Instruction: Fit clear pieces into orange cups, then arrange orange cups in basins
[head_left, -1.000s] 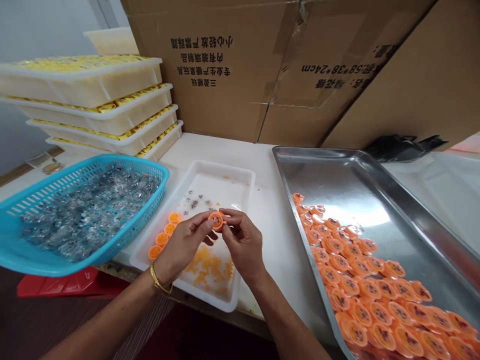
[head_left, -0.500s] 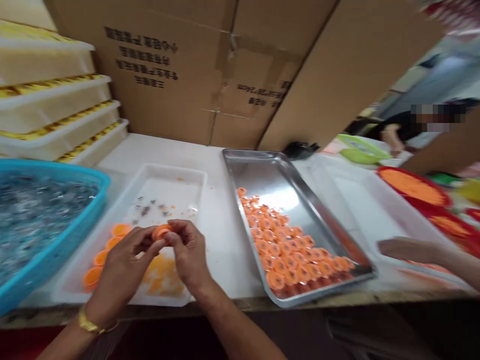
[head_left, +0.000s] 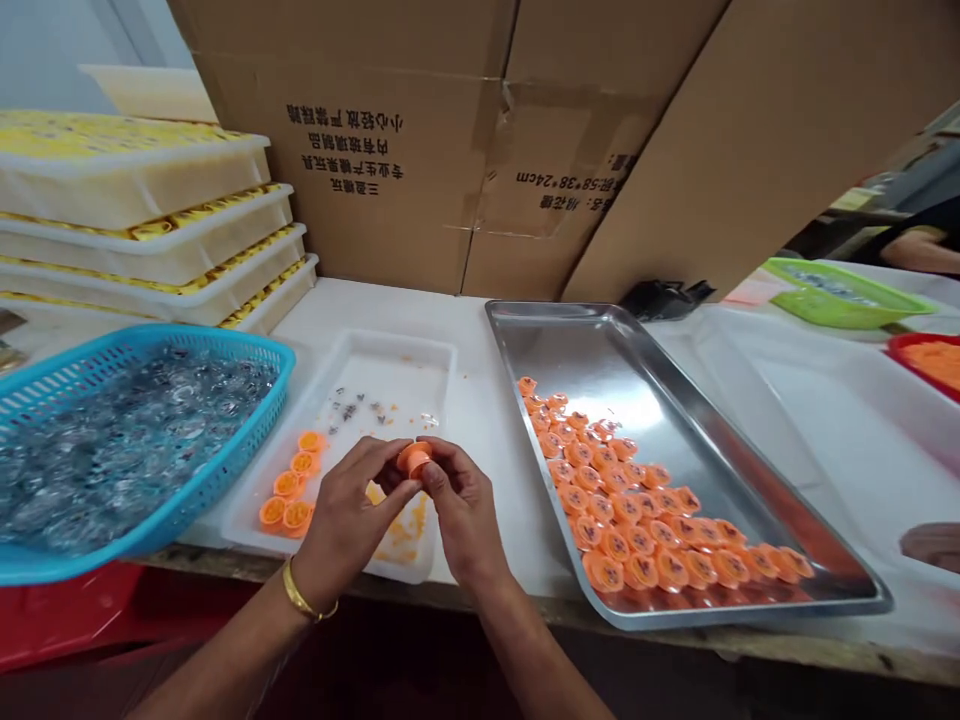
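Note:
Between the fingertips of both my hands is a small orange plastic cup-shaped piece. My left hand pinches it from the left, and a gold bracelet circles that wrist. My right hand grips its other side with thumb and fingers. Beneath the hands lies a white plastic tray holding loose orange bits and small dark pieces. Several orange cups stand along its left side. To the right, a metal tray carries rows of orange pieces with dark marks on top.
A blue basket full of clear plastic pieces is at left. Stacked white trays with yellow items rise behind it. A cardboard box backs the table. Another person's hand and a green basket are at right.
The view has swung left, so everything sits further right in the picture. Both my hands still hold the orange piece, which is now tilted differently. The other person's hand is mostly out of view.

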